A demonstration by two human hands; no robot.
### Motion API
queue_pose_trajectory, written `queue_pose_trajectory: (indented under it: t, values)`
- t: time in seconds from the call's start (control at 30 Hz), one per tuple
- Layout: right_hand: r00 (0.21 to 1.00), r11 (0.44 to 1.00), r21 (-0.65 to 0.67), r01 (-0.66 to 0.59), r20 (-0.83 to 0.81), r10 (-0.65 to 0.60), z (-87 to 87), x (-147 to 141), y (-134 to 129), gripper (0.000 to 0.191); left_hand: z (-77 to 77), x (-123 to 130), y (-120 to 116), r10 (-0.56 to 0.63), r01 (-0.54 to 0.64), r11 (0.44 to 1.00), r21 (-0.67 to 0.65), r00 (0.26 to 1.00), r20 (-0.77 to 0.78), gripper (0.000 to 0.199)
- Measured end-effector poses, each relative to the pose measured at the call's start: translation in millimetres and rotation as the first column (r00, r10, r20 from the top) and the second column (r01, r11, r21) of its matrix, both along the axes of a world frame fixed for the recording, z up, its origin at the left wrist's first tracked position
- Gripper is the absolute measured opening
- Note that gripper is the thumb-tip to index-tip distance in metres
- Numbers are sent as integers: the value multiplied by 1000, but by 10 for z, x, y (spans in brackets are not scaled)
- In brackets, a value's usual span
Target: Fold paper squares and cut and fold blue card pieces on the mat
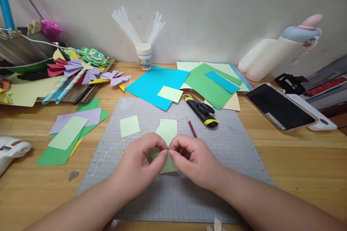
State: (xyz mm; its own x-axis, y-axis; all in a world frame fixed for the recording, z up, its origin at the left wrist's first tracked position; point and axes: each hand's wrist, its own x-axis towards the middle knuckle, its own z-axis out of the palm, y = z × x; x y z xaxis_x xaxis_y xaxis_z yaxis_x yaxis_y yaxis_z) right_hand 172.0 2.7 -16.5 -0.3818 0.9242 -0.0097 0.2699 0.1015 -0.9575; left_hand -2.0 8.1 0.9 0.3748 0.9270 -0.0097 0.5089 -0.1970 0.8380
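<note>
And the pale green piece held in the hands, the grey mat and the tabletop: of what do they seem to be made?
Pale green piece: paper or thin card, matte; it looks thin and shows no shine.
Grey mat: probably plastic, dull; a printed grid covers it.
Tabletop: wood or laminate, apparently smooth; grain streaks leave both possible.

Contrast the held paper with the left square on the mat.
The held paper is pinched by the left hand and right hand; the square lies untouched on the mat. The held paper is partly hidden; the square shows whole. The held paper looks darker than the square. Both are pale green.
</note>
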Motion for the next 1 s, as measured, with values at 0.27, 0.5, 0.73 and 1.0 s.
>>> queue_pose_trajectory:
  t: [0.27,0.5,0.73,1.0]
  values:
    - [999,997,72,-28,21,26,-20,-16,-9,14,1,-4,1,-55,60,996,66,996,-72,10]
    - [985,987,76,142,-110,-133,27,28,22,14,97,-60,55,30,-23,997,72,995,-91,11]
    - [917,964,-41,264,-298,-264,10,67,79,15,85,-138,93,198,-198,980,-6,980,23,12]
    - [967,984,34,176,-191,-166,5,30,18,7,42,-96,20,159,-157,987,-24,984,79,14]
